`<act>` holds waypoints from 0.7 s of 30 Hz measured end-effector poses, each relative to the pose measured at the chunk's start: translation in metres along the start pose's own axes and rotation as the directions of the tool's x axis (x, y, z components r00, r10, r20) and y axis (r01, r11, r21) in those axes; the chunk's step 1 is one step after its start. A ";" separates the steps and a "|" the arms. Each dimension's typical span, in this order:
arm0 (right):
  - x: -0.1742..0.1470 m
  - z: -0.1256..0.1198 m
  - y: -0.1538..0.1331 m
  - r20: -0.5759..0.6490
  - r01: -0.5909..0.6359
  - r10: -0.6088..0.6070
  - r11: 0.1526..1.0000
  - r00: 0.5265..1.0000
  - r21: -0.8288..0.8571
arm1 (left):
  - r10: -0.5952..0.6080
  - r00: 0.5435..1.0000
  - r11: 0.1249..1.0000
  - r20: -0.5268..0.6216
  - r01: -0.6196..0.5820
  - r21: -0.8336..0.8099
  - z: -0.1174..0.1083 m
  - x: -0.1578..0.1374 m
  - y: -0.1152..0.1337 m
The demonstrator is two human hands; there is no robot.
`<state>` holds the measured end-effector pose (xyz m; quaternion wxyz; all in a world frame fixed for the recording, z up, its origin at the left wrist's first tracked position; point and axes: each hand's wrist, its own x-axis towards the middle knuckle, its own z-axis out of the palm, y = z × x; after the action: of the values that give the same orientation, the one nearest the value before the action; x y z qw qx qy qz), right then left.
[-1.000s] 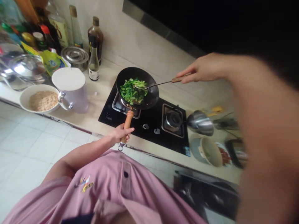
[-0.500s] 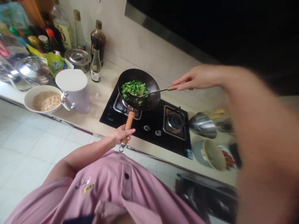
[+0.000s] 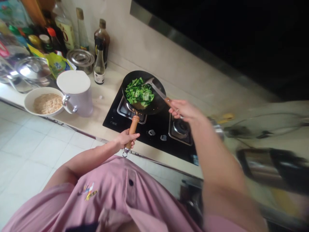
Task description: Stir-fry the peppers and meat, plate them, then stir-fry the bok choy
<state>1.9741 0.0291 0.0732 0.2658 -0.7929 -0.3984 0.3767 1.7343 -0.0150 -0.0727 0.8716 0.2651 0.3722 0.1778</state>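
A black wok (image 3: 158, 96) rests on the left burner of the stove, holding chopped green vegetables (image 3: 138, 91). My left hand (image 3: 126, 139) is wrapped round the wok's wooden handle (image 3: 134, 125), thumb laid along it. In my right hand (image 3: 182, 109) is a spatula (image 3: 158, 91), gripped by its wooden handle. The metal blade is at the far right edge of the greens, inside the wok. Part of the right burner (image 3: 180, 129) is hidden behind my right hand and forearm.
Left of the black stove (image 3: 154, 141) stand a lidded pitcher (image 3: 79, 93), a bowl of pale food (image 3: 47, 103), and several bottles, one a small sauce bottle (image 3: 99, 69). A dark range hood (image 3: 217, 38) hangs above. At right, a blurred dark appliance (image 3: 263, 164) sits beside my arm.
My right hand has swung down and towards me, turning the spatula so its blade moves to the greens' far edge. The greens have been turned over and spread. My left hand has stayed put.
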 end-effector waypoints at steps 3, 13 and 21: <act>-0.010 0.023 0.036 0.041 -0.104 0.098 0.975 0.994 0.198 | -0.005 1.000 1.000 0.003 0.005 -0.003 0.001 0.000 0.000; -0.003 0.063 0.039 0.178 -0.179 0.079 0.732 0.981 0.657 | 0.015 1.000 1.000 0.019 -0.015 0.015 -0.002 0.005 -0.004; -0.054 0.069 0.073 0.156 -0.164 0.059 0.509 0.986 0.845 | 0.018 1.000 1.000 0.012 -0.019 0.013 -0.001 0.003 -0.003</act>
<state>1.9280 -0.0465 0.0016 0.5745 -0.5621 -0.1236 0.5820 1.7363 -0.0156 -0.0770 0.8703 0.2754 0.3657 0.1818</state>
